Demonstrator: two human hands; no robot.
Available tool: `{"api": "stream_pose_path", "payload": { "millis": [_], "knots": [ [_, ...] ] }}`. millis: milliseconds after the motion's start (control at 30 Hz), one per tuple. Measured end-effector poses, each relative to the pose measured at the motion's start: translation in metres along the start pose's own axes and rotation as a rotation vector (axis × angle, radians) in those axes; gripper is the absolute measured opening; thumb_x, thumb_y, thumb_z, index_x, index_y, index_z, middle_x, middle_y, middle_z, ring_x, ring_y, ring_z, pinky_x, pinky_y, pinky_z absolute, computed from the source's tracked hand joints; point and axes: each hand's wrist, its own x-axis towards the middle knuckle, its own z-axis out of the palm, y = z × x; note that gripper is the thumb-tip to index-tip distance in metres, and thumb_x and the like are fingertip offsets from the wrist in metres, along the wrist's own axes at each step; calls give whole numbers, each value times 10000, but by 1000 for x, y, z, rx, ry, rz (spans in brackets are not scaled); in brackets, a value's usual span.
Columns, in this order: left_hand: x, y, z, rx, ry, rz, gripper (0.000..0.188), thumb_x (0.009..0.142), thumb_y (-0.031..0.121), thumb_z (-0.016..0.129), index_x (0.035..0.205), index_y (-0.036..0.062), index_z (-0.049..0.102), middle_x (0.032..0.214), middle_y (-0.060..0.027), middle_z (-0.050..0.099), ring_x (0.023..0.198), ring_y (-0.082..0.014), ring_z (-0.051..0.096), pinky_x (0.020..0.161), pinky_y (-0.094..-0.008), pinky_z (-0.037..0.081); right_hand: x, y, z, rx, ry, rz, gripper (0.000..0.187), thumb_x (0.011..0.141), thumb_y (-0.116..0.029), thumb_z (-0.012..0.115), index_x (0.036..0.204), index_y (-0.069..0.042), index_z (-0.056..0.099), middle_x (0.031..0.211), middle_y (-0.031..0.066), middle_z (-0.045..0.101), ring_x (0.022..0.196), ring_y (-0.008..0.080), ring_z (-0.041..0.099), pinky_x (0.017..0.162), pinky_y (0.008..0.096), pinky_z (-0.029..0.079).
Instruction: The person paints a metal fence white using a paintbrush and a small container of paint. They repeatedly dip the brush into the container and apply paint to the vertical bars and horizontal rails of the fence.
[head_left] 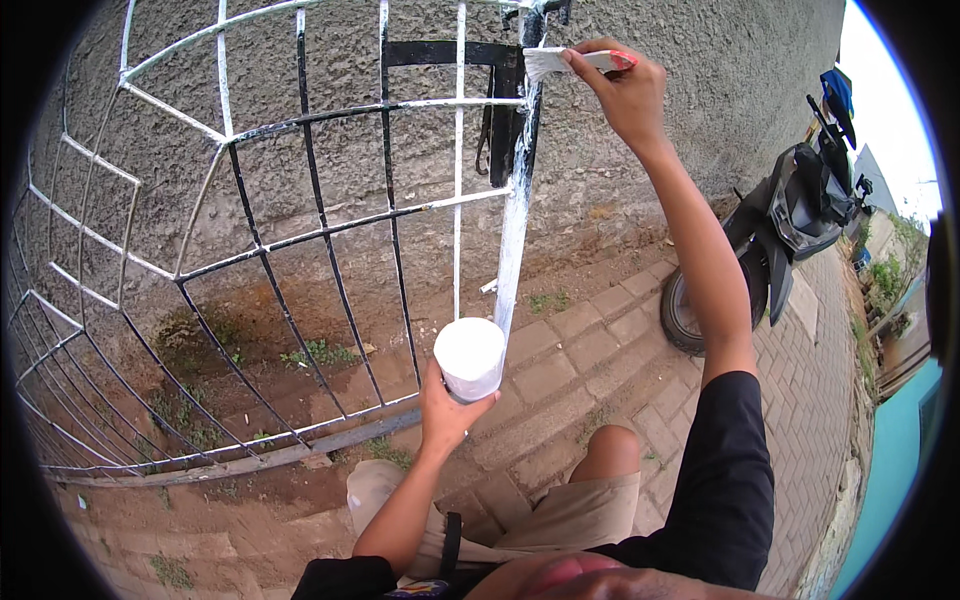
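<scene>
My right hand (632,95) is raised high and pinches the handle of a paintbrush (550,62). The brush's white, paint-loaded bristles touch or nearly touch the gate's end post (516,220), close to the black lock plate (508,120). White paint covers much of that post, with dark patches left on its upper part. Lower down, my left hand (447,408) is wrapped round a white tub (470,360) of white paint, held upright beside the post. The metal gate (320,230) has some bars white and others black.
A rough grey wall (640,160) stands behind the gate. To the right, a dark motor scooter (775,230) is parked on the brick paving (560,375). Weeds (320,352) and bare soil lie along the wall's foot. A turquoise wall (895,480) rises at the far right.
</scene>
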Motion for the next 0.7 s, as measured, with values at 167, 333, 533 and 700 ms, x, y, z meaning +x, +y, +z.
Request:
{"api": "stream_pose_path", "payload": {
  "millis": [167,333,533,700],
  "knots": [
    [1,7,-1,-78,17,12,873,636,194,941,1351,7,475,1235,-172,635,1167,-290,632,978,-423,512,15,-3,3,-363,-88,-639,103,888,-241,754,871,-142,730,773,-10,706,617,103,665,491,256,513],
    [-1,22,-1,-82,-3,1,881,633,191,944,1354,6,472,1244,-179,637,1164,-298,639,974,-430,521,-66,-21,2,-286,-430,-639,143,907,-275,731,834,-153,745,732,6,721,583,130,658,497,257,514],
    [0,16,0,-64,-49,27,884,635,191,943,1357,-8,473,1251,-182,639,1168,-305,645,973,-432,527,20,-13,0,-266,-505,-244,230,914,-397,744,917,-172,792,706,27,731,590,145,677,544,294,496],
    [3,15,6,-86,-41,27,861,634,191,942,1341,-13,493,1237,-187,653,1157,-307,654,972,-430,526,85,-1,-6,-466,-272,-450,215,925,-376,730,911,-167,782,704,7,715,602,149,665,526,302,508]
  ]
}}
